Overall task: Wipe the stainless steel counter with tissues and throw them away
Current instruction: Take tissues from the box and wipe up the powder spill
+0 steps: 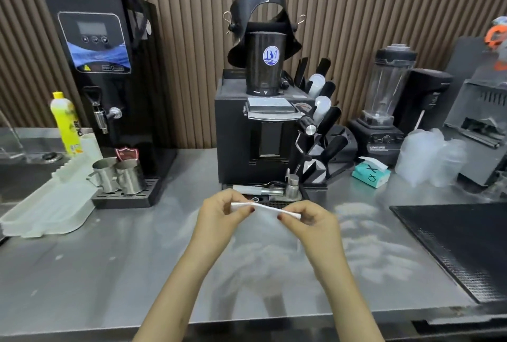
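A white tissue (264,207) is stretched flat between both hands, a little above the stainless steel counter (131,264). My left hand (219,214) pinches its left end. Its right end is pinched by my right hand (308,222). Both hands hover over the middle of the counter, in front of the black coffee machine (260,135). A teal tissue pack (371,172) with a sheet poking out lies on the counter to the right, behind my right hand.
A black water boiler (109,80) with two steel jugs (119,175) stands at left, beside a white drain tray (52,204) and yellow bottle (65,122). A knife block (319,144), blender (384,102) and plastic cups (428,157) stand right. A black mat (463,245) covers the front right.
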Motion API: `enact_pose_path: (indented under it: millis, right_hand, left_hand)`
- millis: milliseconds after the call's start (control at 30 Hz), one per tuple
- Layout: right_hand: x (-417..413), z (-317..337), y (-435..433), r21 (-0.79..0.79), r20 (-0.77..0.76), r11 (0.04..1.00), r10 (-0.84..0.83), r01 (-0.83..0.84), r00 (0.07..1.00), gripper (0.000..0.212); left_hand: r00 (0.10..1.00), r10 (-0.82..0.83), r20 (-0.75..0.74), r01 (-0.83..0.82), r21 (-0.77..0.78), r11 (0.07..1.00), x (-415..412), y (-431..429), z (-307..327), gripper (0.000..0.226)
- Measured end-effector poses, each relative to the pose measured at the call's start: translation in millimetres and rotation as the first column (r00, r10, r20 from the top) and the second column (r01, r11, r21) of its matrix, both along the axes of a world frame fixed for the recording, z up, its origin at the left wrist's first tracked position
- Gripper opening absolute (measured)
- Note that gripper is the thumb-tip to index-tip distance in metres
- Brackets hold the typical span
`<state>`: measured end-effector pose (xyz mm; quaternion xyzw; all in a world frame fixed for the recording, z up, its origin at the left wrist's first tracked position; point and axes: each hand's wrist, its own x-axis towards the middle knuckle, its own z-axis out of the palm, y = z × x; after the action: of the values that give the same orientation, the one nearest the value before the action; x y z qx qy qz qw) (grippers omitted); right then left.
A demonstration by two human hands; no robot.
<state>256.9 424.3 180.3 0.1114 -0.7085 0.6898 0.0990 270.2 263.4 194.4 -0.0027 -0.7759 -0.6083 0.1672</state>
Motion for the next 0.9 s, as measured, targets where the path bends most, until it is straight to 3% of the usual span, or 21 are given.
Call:
enact_pose_path:
  millis: [133,233,300,433,567,900]
  right_hand:
    - [-7.8,-5.5,-16.6,-0.131,0.144,0.991,0.048,-0.029,0.988,0.023]
    - [-11.5,-3.4,-22.7,-0.232,0.144,0.972,0.068,-0.033,0.987,0.027]
    - [-12.4,-1.5,-26.0,-0.262,0.131,0.964,0.090,-0.053,0.987,0.032]
    - [-14.6,0.0,-29.8,-0.208,0.114,0.978,0.049,-0.024,0.992,0.040]
    - [-16.7,-1.3,-27.4,-0.188,0.095,0.982,0.031,-0.013,0.995,0.040]
    - [-8.4,-6.6,-19.7,0.022,0.042,0.985,0.168,-0.169,0.985,0.029]
  left_hand:
    - [1.000,-0.003,0.003,0.003,0.025,1.000,-6.1,-12.2,-5.6,0.020]
    - [0.997,-0.055,0.053,0.044,0.193,0.980,-8.8,-19.6,-6.7,0.023]
    - [0.998,-0.049,0.051,0.036,0.221,0.975,-10.0,-24.2,-8.7,0.027]
    - [0.996,-0.070,0.058,0.051,0.289,0.956,-13.0,-30.8,-9.6,0.038]
    - [0.991,-0.106,0.083,0.072,0.344,0.936,-14.1,-30.7,-10.5,0.035]
    - [0.978,-0.181,0.100,0.152,0.244,0.958,-10.4,-42.1,-18.5,0.027]
